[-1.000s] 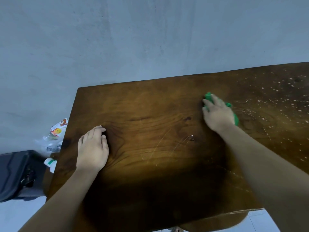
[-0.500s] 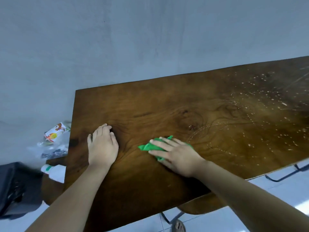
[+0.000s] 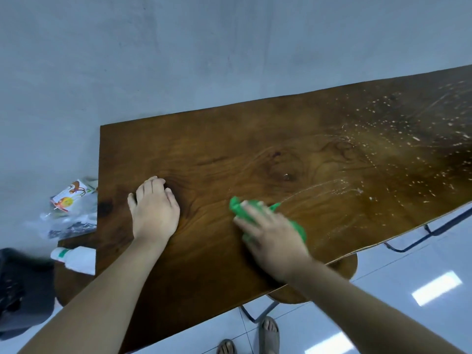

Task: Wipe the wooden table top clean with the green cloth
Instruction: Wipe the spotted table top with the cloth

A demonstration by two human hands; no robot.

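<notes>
Green cloth [image 3: 238, 208] under right hand [image 3: 273, 236], left hand [image 3: 154, 210] nearby, specks [image 3: 383, 129] beyond.

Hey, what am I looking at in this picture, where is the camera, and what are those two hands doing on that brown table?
No machine here: a person wears a camera on the head, looking down at their own arms. The left hand rests flat on the wooden table top. The right hand presses a green cloth onto it with straight fingers. Pale specks cover the table's right part. Beside its left end lie plastic packets and a white container.
</notes>
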